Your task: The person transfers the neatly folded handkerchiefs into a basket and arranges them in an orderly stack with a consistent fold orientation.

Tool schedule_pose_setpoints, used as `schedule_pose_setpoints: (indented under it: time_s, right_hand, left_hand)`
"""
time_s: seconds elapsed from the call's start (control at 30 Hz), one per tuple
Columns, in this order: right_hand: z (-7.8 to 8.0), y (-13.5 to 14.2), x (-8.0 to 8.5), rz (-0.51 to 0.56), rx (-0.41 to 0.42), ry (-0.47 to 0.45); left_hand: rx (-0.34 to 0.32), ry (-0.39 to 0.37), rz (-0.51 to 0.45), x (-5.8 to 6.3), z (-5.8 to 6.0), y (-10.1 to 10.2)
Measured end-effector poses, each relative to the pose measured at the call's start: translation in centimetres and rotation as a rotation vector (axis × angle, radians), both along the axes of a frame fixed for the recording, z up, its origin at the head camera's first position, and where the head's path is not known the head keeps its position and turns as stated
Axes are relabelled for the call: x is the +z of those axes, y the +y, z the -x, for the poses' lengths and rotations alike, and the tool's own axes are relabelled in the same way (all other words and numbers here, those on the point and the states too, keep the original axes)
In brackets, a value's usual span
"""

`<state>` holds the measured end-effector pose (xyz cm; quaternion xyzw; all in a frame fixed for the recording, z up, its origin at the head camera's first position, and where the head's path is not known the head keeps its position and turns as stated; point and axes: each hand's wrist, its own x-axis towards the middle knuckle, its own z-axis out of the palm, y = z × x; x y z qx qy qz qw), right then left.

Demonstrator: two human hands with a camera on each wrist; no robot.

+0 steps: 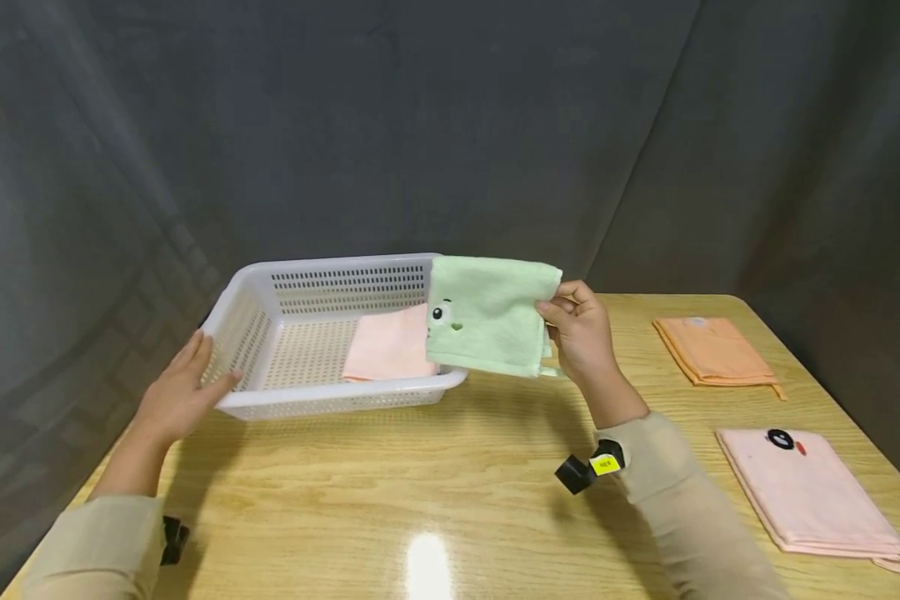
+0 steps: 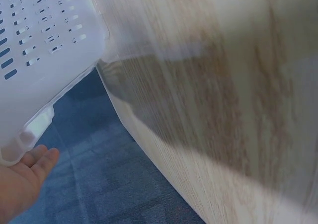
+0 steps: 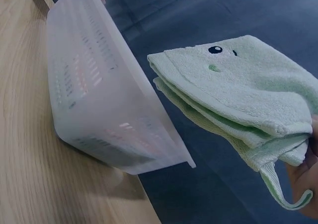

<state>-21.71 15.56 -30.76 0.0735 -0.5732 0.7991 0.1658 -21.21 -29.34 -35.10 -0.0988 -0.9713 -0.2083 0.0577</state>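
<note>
My right hand (image 1: 587, 332) pinches the right edge of a folded light green towel (image 1: 495, 308), thumb on top. The towel has an embroidered eye and a hanging loop, and its left part overlaps the right end of a white plastic basket (image 1: 337, 390) in the head view. In the right wrist view the towel (image 3: 233, 90) hangs in folded layers beside the basket wall (image 3: 89, 70). My left hand (image 1: 183, 392) rests at the basket's left rim, fingers extended; the left wrist view shows its fingertips (image 2: 45, 160) beside the rim. Inside the basket, at its right, lies a folded pink towel (image 1: 390, 346).
On the right of the wooden table (image 1: 360, 483) lie a folded orange towel (image 1: 712, 350) and, nearer, a folded pink towel (image 1: 810, 492) with an embroidered eye. A dark curtain (image 1: 450, 125) hangs behind the table.
</note>
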Motion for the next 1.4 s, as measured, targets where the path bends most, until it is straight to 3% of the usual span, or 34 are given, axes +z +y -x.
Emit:
schedule_pose_setpoints:
  time_s: [0.53, 1.03, 1.4]
  right_hand:
    - [2.1, -3.2, -0.3, 0.011, 0.03, -0.012]
    - [3.4, -6.5, 0.0, 0.002, 0.042, 0.008]
    - [4.1, -8.1, -0.7, 0.0, 0.053, -0.031]
  left_hand:
    - [0.019, 0.005, 0.007, 0.1, 0.1, -0.1]
    - [0.022, 0.008, -0.001, 0.2, 0.0, 0.1]
    - [0.019, 0.003, -0.003, 0.1, 0.0, 0.1]
